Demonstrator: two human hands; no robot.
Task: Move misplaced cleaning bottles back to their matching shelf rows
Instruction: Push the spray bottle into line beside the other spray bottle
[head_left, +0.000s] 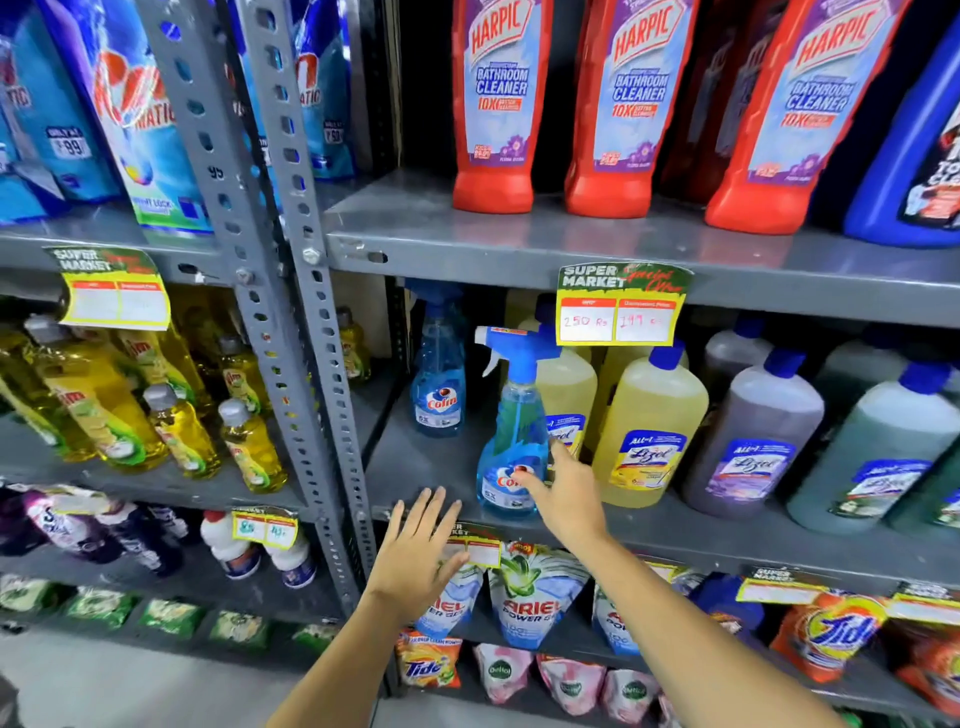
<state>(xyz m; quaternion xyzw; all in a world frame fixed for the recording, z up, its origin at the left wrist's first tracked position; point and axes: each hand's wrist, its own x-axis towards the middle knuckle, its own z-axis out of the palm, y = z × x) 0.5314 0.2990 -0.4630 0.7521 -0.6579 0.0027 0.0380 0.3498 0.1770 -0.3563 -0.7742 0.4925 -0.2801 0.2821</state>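
The upright Colin spray bottle stands just beyond the right hand, whose spread fingers touch it ungripped; the left hand, open and empty, hangs farther left.

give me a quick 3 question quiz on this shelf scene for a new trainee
1. True or false: the right hand is closed around the neck of the front Colin spray bottle.
2. Which product stands directly right of the front Colin spray bottle on the same shelf? A) red Harpic bottle B) yellow Lizol bottle C) Tide pouch
3. Fill in: the left hand is open, fingers spread, in front of the shelf ____.

Key
1. False: the fingers are spread at the bottle's lower body, not wrapped round the neck.
2. B
3. edge, below and left of the bottle
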